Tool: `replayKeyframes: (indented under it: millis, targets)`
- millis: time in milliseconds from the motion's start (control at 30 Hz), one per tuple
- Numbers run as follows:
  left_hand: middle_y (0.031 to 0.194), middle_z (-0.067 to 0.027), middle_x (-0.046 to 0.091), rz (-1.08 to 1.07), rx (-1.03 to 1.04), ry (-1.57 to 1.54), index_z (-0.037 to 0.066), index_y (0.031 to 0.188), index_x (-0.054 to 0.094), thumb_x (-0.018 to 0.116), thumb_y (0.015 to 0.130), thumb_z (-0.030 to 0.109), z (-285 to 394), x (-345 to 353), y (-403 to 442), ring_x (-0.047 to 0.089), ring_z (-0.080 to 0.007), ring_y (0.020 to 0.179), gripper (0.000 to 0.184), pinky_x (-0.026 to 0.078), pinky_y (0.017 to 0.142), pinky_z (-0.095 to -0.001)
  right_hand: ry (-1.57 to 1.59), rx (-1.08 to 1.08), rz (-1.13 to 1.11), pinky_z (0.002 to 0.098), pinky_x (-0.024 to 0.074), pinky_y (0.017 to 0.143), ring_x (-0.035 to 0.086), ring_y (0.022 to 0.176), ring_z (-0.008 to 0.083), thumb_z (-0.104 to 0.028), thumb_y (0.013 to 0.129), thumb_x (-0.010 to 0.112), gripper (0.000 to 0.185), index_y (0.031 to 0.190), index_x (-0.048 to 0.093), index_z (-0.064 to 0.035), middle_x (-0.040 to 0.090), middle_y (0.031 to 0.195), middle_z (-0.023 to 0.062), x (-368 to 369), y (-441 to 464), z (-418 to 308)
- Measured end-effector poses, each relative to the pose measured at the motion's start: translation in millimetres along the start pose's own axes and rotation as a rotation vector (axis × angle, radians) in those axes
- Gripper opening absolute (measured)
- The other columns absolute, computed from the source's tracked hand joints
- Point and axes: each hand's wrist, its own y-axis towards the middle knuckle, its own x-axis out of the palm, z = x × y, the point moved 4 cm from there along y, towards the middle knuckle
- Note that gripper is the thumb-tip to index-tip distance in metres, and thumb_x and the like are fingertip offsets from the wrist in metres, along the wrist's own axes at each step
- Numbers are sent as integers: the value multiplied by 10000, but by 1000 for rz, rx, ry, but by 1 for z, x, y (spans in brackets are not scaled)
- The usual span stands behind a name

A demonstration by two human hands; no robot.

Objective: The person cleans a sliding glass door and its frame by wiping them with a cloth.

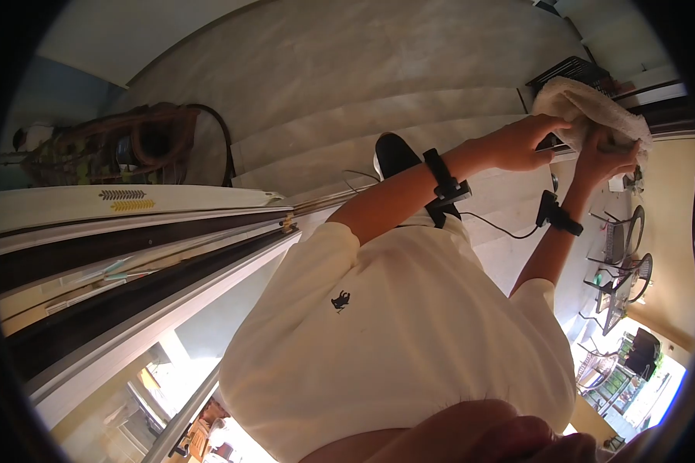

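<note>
A pale, fluffy cloth [587, 104] is bunched over a dark frame edge at the upper right. My right hand [606, 160] has its fingers wrapped into the lower folds of the cloth. Beside it, my left hand [521, 144] reaches to the cloth's left edge; its fingertips touch the fabric, while the thumb stands apart from the fingers. Each wrist wears a black strap with a small device, and a thin cable runs between the two.
Dark window or door frames [154, 247] cross the left side. A bag-like object [139, 147] lies at the upper left. Beyond the right arm are metal chairs [622, 293]. A black rack [571, 71] is behind the cloth, and a dark shoe [396, 154] shows below.
</note>
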Motion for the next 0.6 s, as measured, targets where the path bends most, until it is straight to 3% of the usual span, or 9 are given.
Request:
replayKeyframes:
  millis: [133,200,267,300,400,467,533,567,600]
  targets:
    - [1447,-199,424,-35,-94,44,26,1421,385,624,869,155,-38,10,-7,408,-323,1351,615,334,1129,-395,88,141,-28,571,406,951,395,1183,462,-421,740,814,927,1425,338,-18,368,1283,313,16,-42,18]
    - [1441,-214,424,-66,-159,31,11,1418,382,629,845,120,-51,10,-6,410,-329,1348,634,328,1135,-396,18,219,-220,584,356,998,359,1263,453,-422,747,800,868,1404,400,-20,385,1355,294,36,-64,31]
    - [1428,-224,432,-117,-184,-94,3,1410,385,633,834,104,-34,-2,-7,409,-325,1349,636,329,1134,-394,75,65,-264,583,315,1020,418,1221,464,-299,733,795,661,1287,551,-33,535,1306,222,48,-93,29]
    - [1428,-224,432,-123,-192,-91,3,1410,385,633,834,104,-42,1,-11,409,-325,1349,636,329,1134,-394,-46,30,-177,563,337,1016,473,1213,423,-284,739,785,573,1223,599,-40,605,1239,182,44,-102,20]
    - [1437,-246,403,-114,-129,-80,-11,1413,376,635,836,118,-71,13,0,408,-343,1346,646,354,1117,-397,207,-26,-158,536,388,977,561,1101,409,-266,728,788,521,1163,628,-27,641,1154,198,41,-80,32]
    - [1465,-273,337,65,159,311,-8,1436,346,639,833,136,-59,10,10,407,-389,1334,686,386,1094,-423,205,-54,-142,523,437,895,603,1005,426,-221,719,774,443,1086,659,-1,662,1065,212,35,-38,47]
    - [1487,-297,271,17,263,258,6,1460,318,641,832,161,-15,-8,35,376,-431,1346,723,398,1083,-451,161,-173,-124,525,437,888,603,1001,422,-201,756,754,391,1079,676,5,673,1064,217,18,13,35]
    - [1487,-297,271,14,253,245,6,1460,318,641,832,161,1,-14,48,376,-431,1346,723,398,1083,-451,121,-246,-74,498,480,832,646,899,359,-281,783,765,437,1104,672,0,685,1066,190,17,28,39]
    - [1489,-299,264,6,323,224,13,1464,314,643,830,171,19,-19,59,372,-438,1346,732,400,1080,-459,118,-209,-54,524,441,877,613,984,370,-326,776,777,484,1121,658,-8,672,1090,180,15,31,23]
